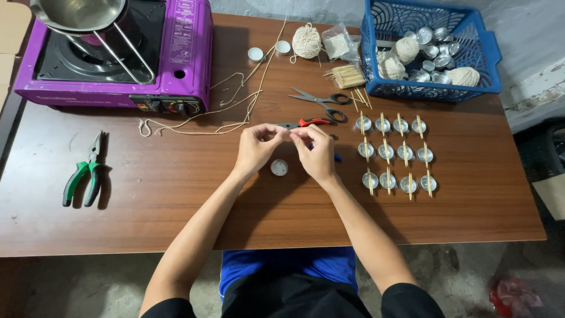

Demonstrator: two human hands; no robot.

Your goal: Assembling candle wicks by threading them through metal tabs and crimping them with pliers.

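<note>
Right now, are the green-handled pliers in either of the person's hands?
No, the green-handled pliers lie on the table's left side, well apart from the left hand and right hand, which meet near the middle.

Stove [118, 53] sits back left, basket [432, 50] back right, pliers [85, 174] front left (cups [393, 154] in rows right of the hands).

Item pinched between hands [289, 136]: too small.
</note>
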